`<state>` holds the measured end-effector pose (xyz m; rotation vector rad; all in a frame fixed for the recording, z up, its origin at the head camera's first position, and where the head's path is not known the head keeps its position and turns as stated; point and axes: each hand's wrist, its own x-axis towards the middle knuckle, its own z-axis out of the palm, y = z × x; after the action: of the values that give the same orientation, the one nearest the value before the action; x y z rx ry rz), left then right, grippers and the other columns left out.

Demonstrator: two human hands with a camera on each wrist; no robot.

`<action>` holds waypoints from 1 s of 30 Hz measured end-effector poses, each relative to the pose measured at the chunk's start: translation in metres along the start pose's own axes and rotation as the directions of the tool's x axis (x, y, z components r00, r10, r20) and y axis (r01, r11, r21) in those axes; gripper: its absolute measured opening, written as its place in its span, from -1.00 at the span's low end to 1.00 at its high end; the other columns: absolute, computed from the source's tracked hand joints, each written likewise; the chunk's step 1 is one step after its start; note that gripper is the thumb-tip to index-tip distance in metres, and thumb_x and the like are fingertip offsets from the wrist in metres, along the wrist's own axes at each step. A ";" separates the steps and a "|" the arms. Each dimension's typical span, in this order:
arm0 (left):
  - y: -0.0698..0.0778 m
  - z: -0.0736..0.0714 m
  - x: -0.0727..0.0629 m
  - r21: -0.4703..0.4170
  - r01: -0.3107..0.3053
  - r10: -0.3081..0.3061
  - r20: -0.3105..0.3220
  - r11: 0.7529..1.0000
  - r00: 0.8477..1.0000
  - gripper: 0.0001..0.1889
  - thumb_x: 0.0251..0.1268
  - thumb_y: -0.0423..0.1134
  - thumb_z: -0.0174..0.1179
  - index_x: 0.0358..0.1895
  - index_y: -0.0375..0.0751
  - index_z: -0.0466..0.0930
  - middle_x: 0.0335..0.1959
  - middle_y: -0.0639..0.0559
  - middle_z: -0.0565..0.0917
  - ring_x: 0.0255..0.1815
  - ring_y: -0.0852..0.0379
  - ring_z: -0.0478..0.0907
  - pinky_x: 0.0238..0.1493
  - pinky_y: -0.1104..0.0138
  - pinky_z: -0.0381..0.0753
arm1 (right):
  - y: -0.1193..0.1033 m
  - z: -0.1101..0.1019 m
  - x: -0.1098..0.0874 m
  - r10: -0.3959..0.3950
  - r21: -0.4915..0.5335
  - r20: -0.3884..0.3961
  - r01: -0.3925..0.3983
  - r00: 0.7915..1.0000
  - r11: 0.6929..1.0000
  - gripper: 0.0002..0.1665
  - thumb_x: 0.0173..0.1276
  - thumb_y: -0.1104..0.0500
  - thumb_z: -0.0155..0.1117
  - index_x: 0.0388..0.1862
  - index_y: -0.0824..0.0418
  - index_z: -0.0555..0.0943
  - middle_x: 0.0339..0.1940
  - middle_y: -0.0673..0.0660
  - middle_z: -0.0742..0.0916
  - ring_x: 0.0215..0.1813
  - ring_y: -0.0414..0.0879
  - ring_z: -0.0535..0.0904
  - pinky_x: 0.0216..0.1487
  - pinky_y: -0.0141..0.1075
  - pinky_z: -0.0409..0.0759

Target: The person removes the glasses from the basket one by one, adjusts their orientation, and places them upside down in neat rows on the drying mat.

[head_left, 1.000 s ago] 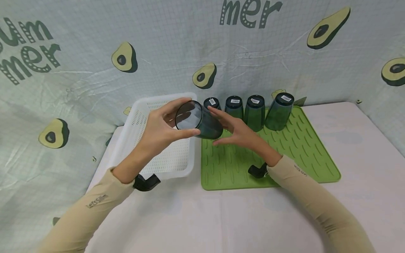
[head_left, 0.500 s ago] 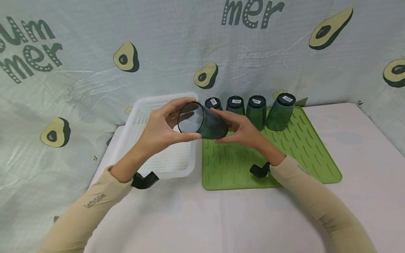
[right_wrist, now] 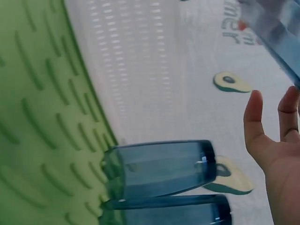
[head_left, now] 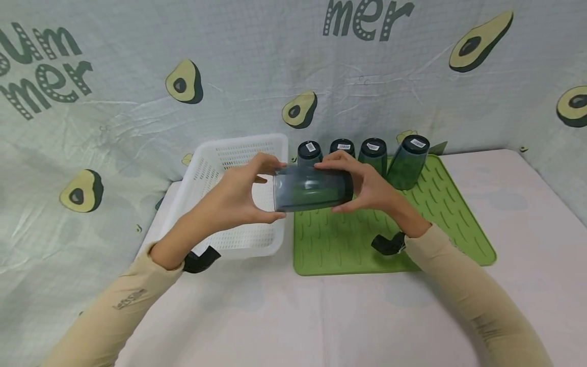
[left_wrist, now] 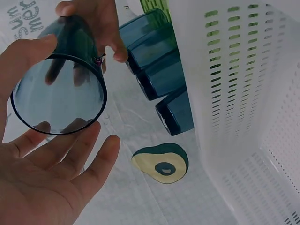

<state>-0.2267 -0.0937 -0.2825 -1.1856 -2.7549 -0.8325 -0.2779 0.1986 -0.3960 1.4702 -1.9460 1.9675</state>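
A dark blue-tinted drinking glass (head_left: 312,192) lies sideways in the air between my two hands, its open mouth to the left. My left hand (head_left: 236,199) holds it by the rim, thumb on one side and fingers on the other, as the left wrist view shows. At the base end, my right hand (head_left: 369,186) grips it between thumb and fingers. Behind it, several similar glasses stand upside down in a row, the rightmost glass (head_left: 409,163) tilted a little. They stand along the far edge of a green ridged mat (head_left: 348,250).
Left of the mat stands a white perforated plastic basket (head_left: 249,239), partly behind my left hand. A pale cloth covers the table (head_left: 284,316). An avocado-print sheet (head_left: 238,71) hangs behind and to the left.
The glass has swung from mouth-toward-me to lying crosswise, and has shifted right. Both hands have moved with it, the right hand further right and the left hand now at the rim.
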 end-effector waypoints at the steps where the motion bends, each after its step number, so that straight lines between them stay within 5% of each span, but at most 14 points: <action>1: 0.000 0.002 0.000 0.003 0.003 -0.004 0.007 1.000 1.000 -0.13 -0.09 -0.23 0.64 0.30 -0.22 0.29 0.24 -0.11 0.59 0.18 -0.04 0.61 0.22 0.13 0.62 | -0.003 0.000 0.000 -0.003 0.009 -0.003 0.003 1.000 1.000 -0.01 0.01 0.36 0.67 0.43 -0.12 0.52 0.33 0.10 0.41 0.32 0.07 0.31 0.18 -0.27 0.57; 11: 0.003 0.019 -0.002 0.191 0.055 -0.059 0.017 0.980 0.998 -0.08 -0.06 -0.05 0.61 0.39 -0.19 0.32 0.15 -0.06 0.61 0.13 0.00 0.59 0.11 0.09 0.65 | -0.007 0.006 0.003 -0.131 0.047 -0.134 0.139 0.982 0.989 -0.17 0.07 -0.01 0.69 0.33 0.10 0.57 0.25 0.18 0.51 0.26 0.07 0.36 0.21 -0.19 0.46; 17: -0.003 0.031 -0.005 0.170 -0.069 0.084 -0.088 0.983 0.993 -0.07 -0.12 -0.04 0.64 0.37 -0.23 0.38 0.11 -0.10 0.66 0.08 0.00 0.64 0.07 0.08 0.67 | -0.013 0.029 0.009 -0.136 0.130 -0.279 0.177 0.951 0.975 -0.28 0.07 -0.28 0.60 0.20 -0.10 0.66 0.19 0.00 0.57 0.28 0.02 0.34 0.26 -0.18 0.43; 24: -0.007 0.035 -0.005 0.111 -0.182 0.199 -0.168 0.977 0.965 -0.06 -0.19 -0.10 0.68 0.34 -0.29 0.39 0.16 -0.14 0.66 0.07 -0.03 0.67 0.10 0.09 0.68 | -0.026 0.048 0.023 -0.256 0.386 -0.257 0.342 0.932 0.857 -0.33 0.21 -0.10 0.58 0.24 0.10 0.59 0.26 0.15 0.63 0.38 0.07 0.46 0.38 -0.07 0.48; 30: -0.005 0.039 -0.003 0.056 -0.138 0.144 -0.123 0.989 0.982 -0.05 -0.13 -0.13 0.66 0.36 -0.24 0.29 0.19 -0.14 0.60 0.07 0.00 0.62 0.09 0.13 0.66 | -0.038 0.052 0.027 -0.283 0.364 -0.259 0.365 0.923 0.857 -0.35 0.18 0.03 0.62 0.21 0.19 0.61 0.19 0.22 0.69 0.32 0.09 0.56 0.32 -0.09 0.54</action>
<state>-0.2207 -0.0796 -0.3190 -1.2554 -2.5415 -0.7939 -0.2400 0.1515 -0.3613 1.4812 -1.1567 2.3304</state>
